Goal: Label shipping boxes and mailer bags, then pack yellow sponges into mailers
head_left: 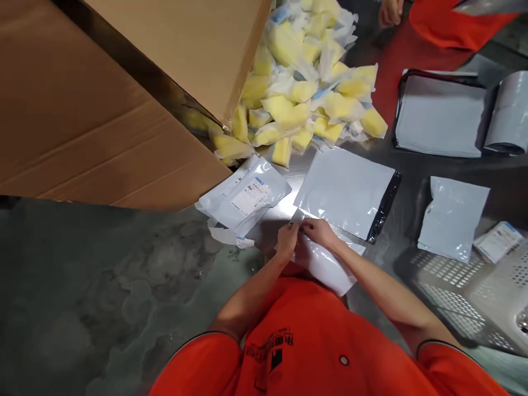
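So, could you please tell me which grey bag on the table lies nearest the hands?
The flat one with the black strip, above the left hand and right hand; the puffed bag lies farther right.

Left hand [287, 240], right hand [319, 231], pinching plastic mailer [325, 264]

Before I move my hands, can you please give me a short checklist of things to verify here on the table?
1. Left hand and right hand on the glossy plastic bag: ok, both grip its upper edge.
2. Gray mailer: ok, lies flat on the steel table.
3. Black strip on the mailer: cannot tell if it is sealed.
4. Label on the white packet: cannot tell, text too small.
5. Contents of the glossy bag: cannot tell, hidden.
6. Co-worker's hand: ok, well apart, beyond the pile of yellow bagged items.
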A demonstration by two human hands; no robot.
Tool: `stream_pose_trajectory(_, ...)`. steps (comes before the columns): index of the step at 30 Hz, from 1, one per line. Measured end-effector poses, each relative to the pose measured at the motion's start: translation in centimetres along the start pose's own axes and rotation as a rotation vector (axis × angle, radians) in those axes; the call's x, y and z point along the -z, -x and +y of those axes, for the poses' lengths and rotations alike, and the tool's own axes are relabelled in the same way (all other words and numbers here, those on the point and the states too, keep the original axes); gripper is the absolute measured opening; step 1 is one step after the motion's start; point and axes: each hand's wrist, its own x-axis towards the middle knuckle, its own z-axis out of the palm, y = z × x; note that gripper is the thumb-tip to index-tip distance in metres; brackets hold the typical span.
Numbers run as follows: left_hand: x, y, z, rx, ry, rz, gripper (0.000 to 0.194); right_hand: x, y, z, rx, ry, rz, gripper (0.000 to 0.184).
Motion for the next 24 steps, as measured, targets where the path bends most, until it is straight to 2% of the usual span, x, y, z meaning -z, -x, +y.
stream_pose_trajectory(4,0.4,-0.1,0.3,0.189,0.066,-0.056,0.036,0.3,0.1,-0.3,-0.005,-0.025,0.006,0.021)
stream_pose_trajectory(6,0.5,0.3,0.3,0.236,0.103,-0.079,0.035,0.4,0.1,-0.4,0.001,-0.035,0.005,0.021)
stream_pose_trajectory(11,0.1,0.6,0.3,0.148,0.186,-0.059,0.031,0.3,-0.3,-0.1,-0.039,0.035,0.036,0.017)
stream_pose_trajectory(13,0.2,0.9,-0.1,0.033,0.140,-0.065,0.035,0.4,-0.5,0.3,-0.084,0.072,0.086,0.018)
stream_pose_trajectory(17,0.8,2.4,-1.8,-0.315,-0.093,-0.159,0.037,0.7,-0.8,1.4,-0.105,0.040,0.100,0.020)
stream_pose_trajectory(19,1.1,3.0,-3.0,-0.543,-0.321,-0.185,0.035,0.5,-1.0,1.7,-0.094,0.027,0.095,0.020)
stream_pose_trajectory(22,1.2,3.0,-5.0,-0.904,-0.781,-0.180,0.054,0.2,-1.2,1.5,-0.091,-0.016,0.106,0.018)
stream_pose_trajectory(24,1.2,2.7,-6.0,-0.984,-0.962,-0.155,0.065,1.1,-1.4,1.5,-0.129,-0.119,0.193,0.015)
